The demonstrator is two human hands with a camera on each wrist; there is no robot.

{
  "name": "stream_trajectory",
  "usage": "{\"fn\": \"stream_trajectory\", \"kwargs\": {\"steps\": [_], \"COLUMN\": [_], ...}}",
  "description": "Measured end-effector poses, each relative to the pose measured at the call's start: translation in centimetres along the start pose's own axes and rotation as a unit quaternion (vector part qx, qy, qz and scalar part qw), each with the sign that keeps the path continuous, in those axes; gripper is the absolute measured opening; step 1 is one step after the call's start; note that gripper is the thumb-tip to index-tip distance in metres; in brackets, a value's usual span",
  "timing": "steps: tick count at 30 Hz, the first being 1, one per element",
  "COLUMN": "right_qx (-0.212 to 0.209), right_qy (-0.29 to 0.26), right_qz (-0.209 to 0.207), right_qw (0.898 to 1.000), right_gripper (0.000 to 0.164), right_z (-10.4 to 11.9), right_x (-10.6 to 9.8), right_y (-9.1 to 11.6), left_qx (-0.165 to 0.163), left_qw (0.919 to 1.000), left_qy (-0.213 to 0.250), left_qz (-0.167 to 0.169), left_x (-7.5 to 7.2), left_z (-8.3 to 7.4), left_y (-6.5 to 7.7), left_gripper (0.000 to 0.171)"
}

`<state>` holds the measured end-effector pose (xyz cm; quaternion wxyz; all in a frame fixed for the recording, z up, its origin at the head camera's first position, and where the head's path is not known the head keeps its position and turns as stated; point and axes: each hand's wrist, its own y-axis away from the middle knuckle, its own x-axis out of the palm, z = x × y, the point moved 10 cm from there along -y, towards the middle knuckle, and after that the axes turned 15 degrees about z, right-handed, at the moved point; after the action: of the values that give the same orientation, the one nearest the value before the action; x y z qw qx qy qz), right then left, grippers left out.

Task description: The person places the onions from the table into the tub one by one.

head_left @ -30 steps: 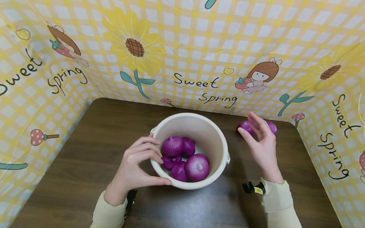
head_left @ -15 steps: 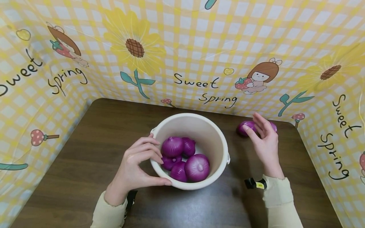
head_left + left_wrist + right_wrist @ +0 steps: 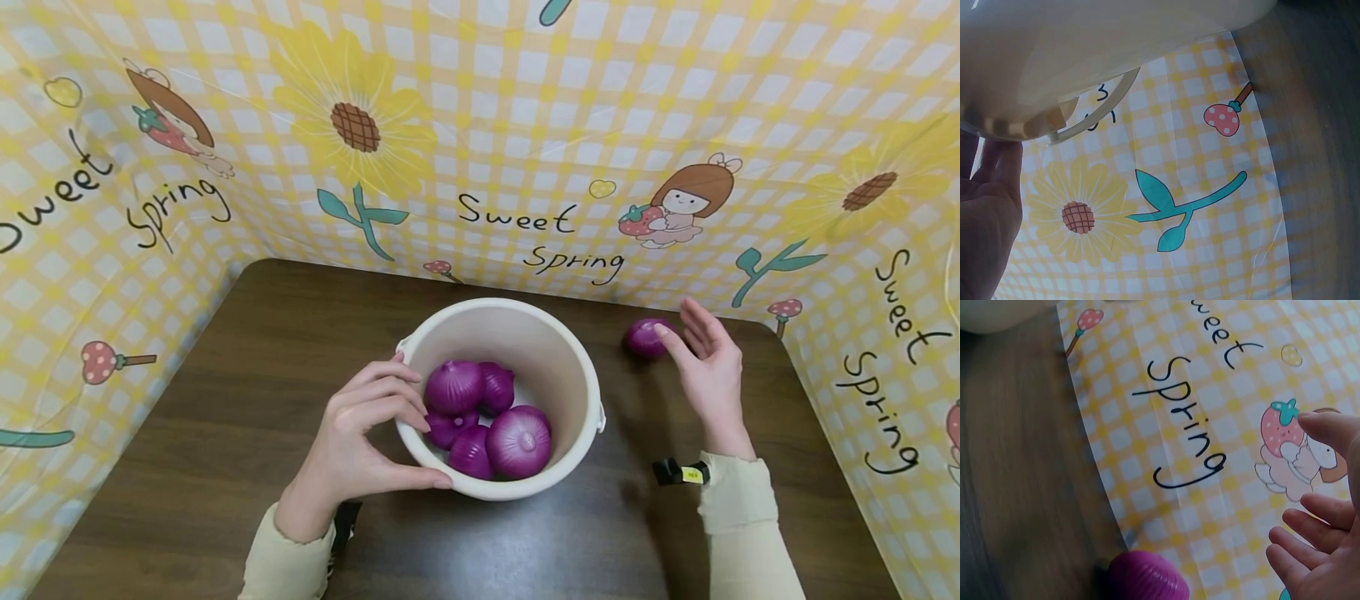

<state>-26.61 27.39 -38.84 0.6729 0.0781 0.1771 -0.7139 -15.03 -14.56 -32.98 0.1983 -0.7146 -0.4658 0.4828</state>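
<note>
A cream bucket (image 3: 577, 462) stands on the table with several purple onions (image 3: 519, 440) inside. My left hand (image 3: 367, 429) grips its left rim, fingertips over the edge and thumb along the near side. In the left wrist view the bucket wall (image 3: 1085, 50) fills the top, with the fingers (image 3: 1007, 169) at its rim. My right hand (image 3: 712, 375) hovers at the far right, thumb and fingers apart, holding nothing. Just left of its thumb lies a purple onion (image 3: 647, 338); another, seen earlier, is hidden behind the hand. One onion (image 3: 1147, 578) shows low in the right wrist view.
The dark wooden table (image 3: 225, 400) is bounded at the back and sides by a yellow checked cloth (image 3: 510, 125) with printed flowers. A white handle (image 3: 1100, 115) hangs on the bucket's side.
My right hand has moved a little to the right, uncovering the nearer onion and covering the farther one. My left hand and the bucket have stayed where they were.
</note>
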Motion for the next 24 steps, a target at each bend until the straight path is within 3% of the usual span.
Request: {"fn": "stream_trajectory", "kwargs": {"steps": [6, 24], "right_qx": [0.036, 0.090], "right_qy": [0.016, 0.046], "right_qz": [0.007, 0.054], "right_qw": [0.999, 0.993], "right_gripper": [0.066, 0.078], "right_z": [-1.3, -4.9], "right_x": [-0.6, -1.1], "right_y": [-0.6, -2.2], "left_qx": [0.003, 0.004], "left_qw": [1.0000, 1.0000], "left_qy": [0.000, -0.002], "left_qz": [-0.002, -0.001], "left_x": [-0.1, -0.1], "left_z": [-0.2, -0.2], "left_y": [-0.2, -0.1], "left_gripper": [0.048, 0.048]}}
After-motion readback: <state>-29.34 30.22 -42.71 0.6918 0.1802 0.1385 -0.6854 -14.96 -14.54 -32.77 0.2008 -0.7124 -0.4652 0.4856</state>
